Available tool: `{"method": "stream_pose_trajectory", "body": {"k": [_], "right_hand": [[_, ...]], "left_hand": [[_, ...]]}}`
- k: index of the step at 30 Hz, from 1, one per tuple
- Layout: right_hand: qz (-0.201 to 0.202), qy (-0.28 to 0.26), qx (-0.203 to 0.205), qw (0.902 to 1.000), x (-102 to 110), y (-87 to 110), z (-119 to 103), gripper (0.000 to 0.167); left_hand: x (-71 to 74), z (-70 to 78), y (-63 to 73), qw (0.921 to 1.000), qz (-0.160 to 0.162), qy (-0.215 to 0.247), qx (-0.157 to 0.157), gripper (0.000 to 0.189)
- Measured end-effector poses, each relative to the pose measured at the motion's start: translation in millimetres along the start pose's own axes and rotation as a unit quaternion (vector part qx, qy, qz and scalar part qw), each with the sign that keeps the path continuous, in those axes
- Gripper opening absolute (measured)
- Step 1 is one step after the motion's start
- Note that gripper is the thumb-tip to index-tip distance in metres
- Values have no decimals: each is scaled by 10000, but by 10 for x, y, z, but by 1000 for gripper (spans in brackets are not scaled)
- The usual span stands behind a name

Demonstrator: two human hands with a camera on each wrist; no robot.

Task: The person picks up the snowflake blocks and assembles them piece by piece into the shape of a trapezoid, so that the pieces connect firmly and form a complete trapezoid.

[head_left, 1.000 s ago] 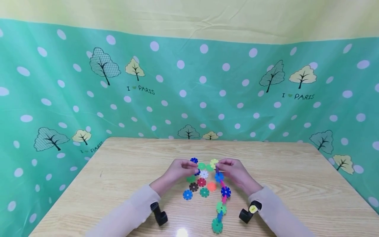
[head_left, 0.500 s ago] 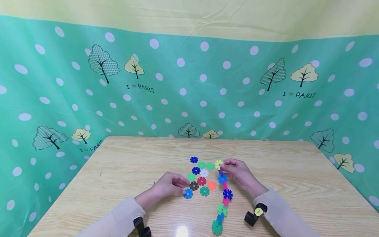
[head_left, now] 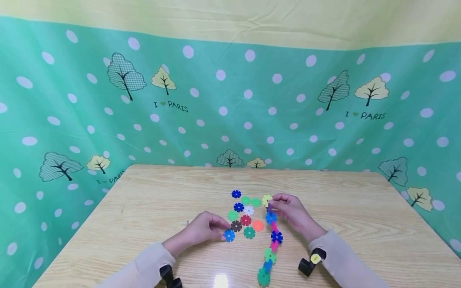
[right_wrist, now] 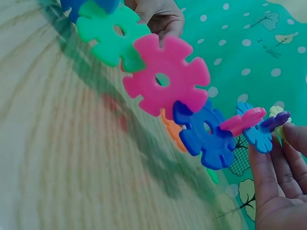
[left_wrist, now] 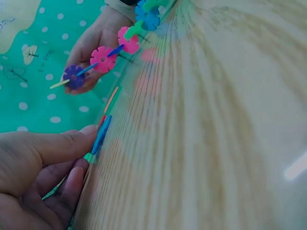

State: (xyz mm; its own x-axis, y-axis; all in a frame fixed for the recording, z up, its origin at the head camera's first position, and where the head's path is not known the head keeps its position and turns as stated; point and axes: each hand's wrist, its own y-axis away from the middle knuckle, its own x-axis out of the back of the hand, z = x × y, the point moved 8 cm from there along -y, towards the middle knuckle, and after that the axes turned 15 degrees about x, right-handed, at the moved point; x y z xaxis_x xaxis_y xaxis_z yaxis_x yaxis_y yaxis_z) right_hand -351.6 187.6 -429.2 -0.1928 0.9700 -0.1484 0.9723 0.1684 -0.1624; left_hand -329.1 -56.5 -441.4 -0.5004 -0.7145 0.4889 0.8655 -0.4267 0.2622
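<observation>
Light-blue disc, left of the disc chain, touches the left hand, whose grip cannot be told; at the chain's far end, the right hand pinches the purple disc.

We count eleven loose notched discs: four green, two dark blue, one lighter blue, one each white, red, brown and orange; one nine-disc chain; one left hand, one right hand; two wrist cameras; one surface.
</observation>
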Motion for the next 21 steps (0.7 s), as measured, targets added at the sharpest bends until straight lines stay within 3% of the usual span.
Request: {"method": "stream_pose_trajectory", "body": {"k": [11, 21], "right_hand": [[12, 24, -88, 10000, -5, 34, 17, 9], [-28, -88, 36, 10000, -26, 42, -4, 14]], "left_hand": [[-20, 58, 55, 9993, -160, -280, -205, 30], [-29, 84, 44, 9979, -20, -534, -374, 27]]}}
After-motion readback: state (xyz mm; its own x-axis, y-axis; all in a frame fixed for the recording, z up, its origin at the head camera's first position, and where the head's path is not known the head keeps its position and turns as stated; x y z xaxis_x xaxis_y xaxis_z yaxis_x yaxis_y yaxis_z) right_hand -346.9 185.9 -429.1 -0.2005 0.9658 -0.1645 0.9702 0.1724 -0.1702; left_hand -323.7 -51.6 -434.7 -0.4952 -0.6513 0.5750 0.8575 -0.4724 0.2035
